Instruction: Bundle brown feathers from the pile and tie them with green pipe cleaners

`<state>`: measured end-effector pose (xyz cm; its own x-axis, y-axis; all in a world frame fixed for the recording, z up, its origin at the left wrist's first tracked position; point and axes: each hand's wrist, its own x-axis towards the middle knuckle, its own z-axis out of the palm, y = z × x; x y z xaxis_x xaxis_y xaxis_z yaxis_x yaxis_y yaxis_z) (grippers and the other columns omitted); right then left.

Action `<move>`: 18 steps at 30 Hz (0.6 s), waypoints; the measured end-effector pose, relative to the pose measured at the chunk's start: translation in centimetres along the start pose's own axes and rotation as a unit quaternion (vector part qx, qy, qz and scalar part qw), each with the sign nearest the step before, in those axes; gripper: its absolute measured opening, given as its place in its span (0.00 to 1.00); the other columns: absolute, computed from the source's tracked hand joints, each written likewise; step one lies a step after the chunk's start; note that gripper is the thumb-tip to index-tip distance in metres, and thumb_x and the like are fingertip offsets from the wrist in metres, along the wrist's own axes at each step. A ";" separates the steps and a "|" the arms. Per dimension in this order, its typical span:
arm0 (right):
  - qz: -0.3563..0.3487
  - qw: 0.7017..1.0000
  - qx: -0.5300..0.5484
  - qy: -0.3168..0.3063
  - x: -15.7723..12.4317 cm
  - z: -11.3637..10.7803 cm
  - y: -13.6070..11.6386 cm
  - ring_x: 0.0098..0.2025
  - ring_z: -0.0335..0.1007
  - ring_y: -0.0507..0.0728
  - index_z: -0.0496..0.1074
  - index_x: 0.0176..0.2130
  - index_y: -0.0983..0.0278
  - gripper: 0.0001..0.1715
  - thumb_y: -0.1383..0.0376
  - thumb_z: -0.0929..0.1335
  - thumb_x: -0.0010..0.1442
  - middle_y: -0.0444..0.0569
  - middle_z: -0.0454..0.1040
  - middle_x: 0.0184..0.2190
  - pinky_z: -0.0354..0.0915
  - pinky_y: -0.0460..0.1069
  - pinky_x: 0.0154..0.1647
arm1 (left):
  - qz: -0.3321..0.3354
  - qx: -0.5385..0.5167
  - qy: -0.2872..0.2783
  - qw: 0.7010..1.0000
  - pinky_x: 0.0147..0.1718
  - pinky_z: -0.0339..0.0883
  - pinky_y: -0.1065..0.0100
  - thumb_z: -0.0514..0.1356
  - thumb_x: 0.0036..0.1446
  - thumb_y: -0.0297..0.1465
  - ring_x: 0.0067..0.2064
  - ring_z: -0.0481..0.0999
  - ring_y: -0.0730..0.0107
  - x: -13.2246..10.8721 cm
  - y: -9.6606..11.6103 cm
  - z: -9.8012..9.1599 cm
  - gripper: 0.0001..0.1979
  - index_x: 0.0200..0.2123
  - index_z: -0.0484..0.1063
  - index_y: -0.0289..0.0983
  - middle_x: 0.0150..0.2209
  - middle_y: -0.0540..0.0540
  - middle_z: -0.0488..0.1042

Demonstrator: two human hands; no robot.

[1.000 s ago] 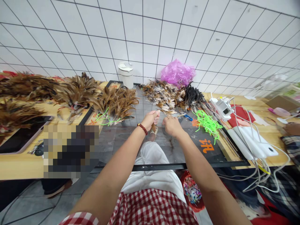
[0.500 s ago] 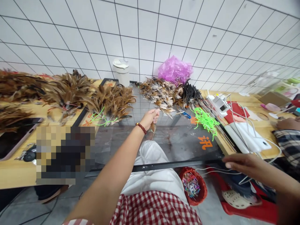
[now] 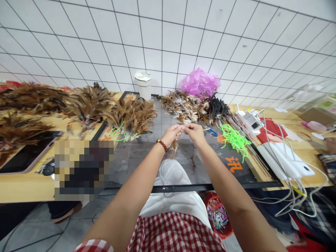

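Both my hands meet above the glass table top (image 3: 147, 164). My left hand (image 3: 172, 134), with a red bead bracelet on its wrist, is closed on a small brown feather (image 3: 173, 144) that hangs below its fingers. Touching it fingertip to fingertip, my right hand (image 3: 194, 132) is pinched shut at the same spot; what it grips is too small to make out. Just beyond the hands lies a heap of mottled brown and white feathers (image 3: 182, 106), with black feathers (image 3: 217, 108) to its right.
Bundles of brown feathers (image 3: 131, 115) cover the left of the table, with green cord (image 3: 118, 132) under one. More green cords (image 3: 235, 138), thin rods, white devices with cables (image 3: 280, 157), a white cup (image 3: 144, 84), a pink bag (image 3: 201, 82), a tablet (image 3: 26, 155). A red bin (image 3: 217, 215) stands below.
My right hand, which was low at the right table edge half a second ago, has come back up and joined the left hand. The left hand has hardly moved.
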<state>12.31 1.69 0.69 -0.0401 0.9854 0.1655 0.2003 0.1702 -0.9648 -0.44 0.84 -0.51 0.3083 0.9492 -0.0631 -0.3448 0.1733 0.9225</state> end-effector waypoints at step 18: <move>-0.040 0.986 -0.156 0.038 -1.7 -3.9 -0.7 0.24 0.61 0.51 0.70 0.23 0.64 0.22 0.49 0.66 0.54 0.43 0.67 0.19 0.57 0.46 0.27 | -0.008 -0.027 0.001 1.000 0.16 0.44 0.79 0.60 0.56 0.39 0.15 0.48 0.85 -0.1 0.2 -0.3 0.15 0.25 0.61 0.35 0.15 0.58 0.51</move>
<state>16.01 -0.06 1.92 0.0033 0.9645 0.2642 0.4917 0.2285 -0.8402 -0.82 0.90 -0.44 0.3131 0.9465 -0.0782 -0.3879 0.2027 0.8991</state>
